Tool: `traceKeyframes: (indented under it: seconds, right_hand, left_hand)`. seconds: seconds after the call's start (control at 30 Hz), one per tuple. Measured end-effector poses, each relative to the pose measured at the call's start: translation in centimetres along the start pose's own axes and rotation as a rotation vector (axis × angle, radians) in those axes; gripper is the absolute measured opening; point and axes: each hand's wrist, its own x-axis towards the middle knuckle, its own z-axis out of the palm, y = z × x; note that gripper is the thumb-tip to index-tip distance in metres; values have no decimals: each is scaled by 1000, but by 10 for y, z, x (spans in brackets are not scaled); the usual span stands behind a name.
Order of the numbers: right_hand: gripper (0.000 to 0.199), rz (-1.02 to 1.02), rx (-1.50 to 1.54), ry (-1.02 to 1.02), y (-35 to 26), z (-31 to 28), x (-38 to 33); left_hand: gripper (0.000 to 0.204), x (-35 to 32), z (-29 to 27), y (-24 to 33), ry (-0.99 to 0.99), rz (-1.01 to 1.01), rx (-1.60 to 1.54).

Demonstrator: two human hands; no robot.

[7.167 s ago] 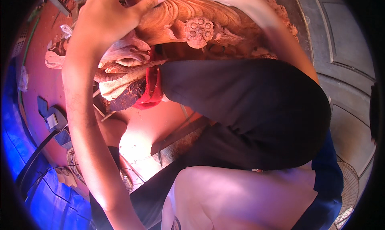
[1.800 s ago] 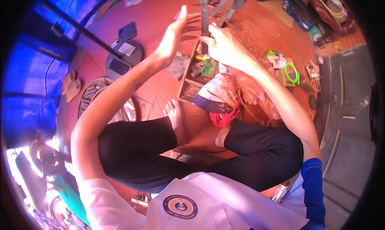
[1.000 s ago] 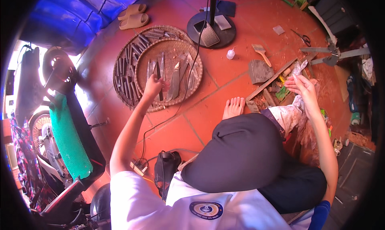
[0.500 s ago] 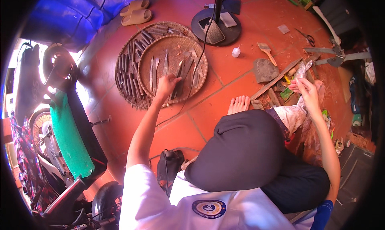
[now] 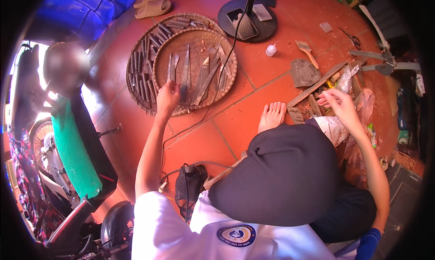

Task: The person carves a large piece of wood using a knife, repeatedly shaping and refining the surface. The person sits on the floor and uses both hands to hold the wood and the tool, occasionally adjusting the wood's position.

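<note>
My left hand [image 5: 167, 97] reaches out to a round woven tray [image 5: 226, 85] holding several long metal chisels [image 5: 205, 76]. Its fingers lie on the near chisels beside one long blade [image 5: 185, 74]; I cannot tell if they grip one. A larger woven tray [image 5: 136, 92] underneath carries many more chisels [image 5: 144, 56]. My right hand [image 5: 340, 103] hovers with fingers spread and nothing in it, above wood offcuts [image 5: 316, 84] and a crumpled cloth [image 5: 333, 126]. My bare foot [image 5: 272, 116] rests on the red tiles beside my black-trousered knee.
A black round stand base [image 5: 247, 17] with a cable stands beyond the trays. Near it lie a white squeeze bottle [image 5: 270, 50], a brush [image 5: 306, 51], scissors [image 5: 350, 38] and sandals [image 5: 152, 1]. A motorbike [image 5: 68, 160] stands close at the left. A black bag [image 5: 190, 187] lies by my knee.
My left arm went from up near a held tool to the chisel tray and has drawn back to its near rim. My right hand dropped to the wood offcuts.
</note>
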Motion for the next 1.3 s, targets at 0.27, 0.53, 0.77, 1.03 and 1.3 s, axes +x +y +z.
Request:
traceKeyframes:
  seconds: [0.27,0.53,0.77,1.03,1.3]
  right_hand:
    - [24,-556,-431,-395,-105,101,107]
    - [16,-591,-1323,-696,-197,168,169]
    - [19,-966,-1310,-203,-191,246,136]
    - [29,-619,-1518,-1063,-157,284,89]
    - [26,-643,-1532,-1025,-137,237,94]
  left_hand:
    - [38,-16,23,-12,-49,19,124]
    - [41,-38,25,-8,34,-8,56]
    - [41,-32,35,-27,19,46,46]
    - [36,-27,31,-29,-74,-55,82]
    - [35,-33,28,23,57,153,-44]
